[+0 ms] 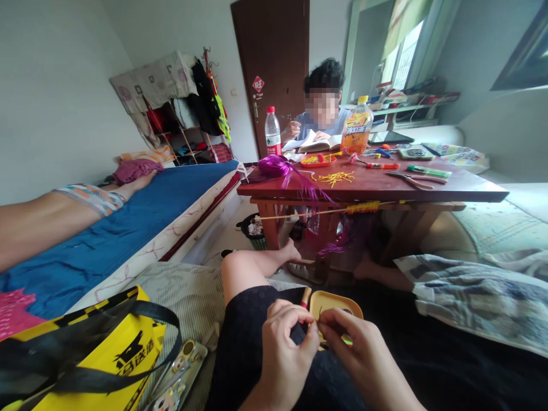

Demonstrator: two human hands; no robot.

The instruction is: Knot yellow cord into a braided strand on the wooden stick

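Observation:
Over my lap, my left hand (286,341) and my right hand (354,338) meet fingertip to fingertip, each closed in a pinch. Whatever is between them is too small to name; a short dark strand shows by the right fingertips. Just behind the hands, a yellow tray (338,298) rests on the dark cloth over my lap, its contents mostly hidden by my fingers. Beside the left hand, a red and tan stick-like thing (306,297) pokes up; I cannot tell whether the hand touches it.
Ahead, a red-brown table (466,185) bears yellow strands (336,179), purple ribbon (278,166), pliers (411,180) and bottles. A thin stick (299,215) runs along its front. Across it sits a person (295,130) with a book. A yellow bag (124,365) stands left; another person lies on the bed (184,177).

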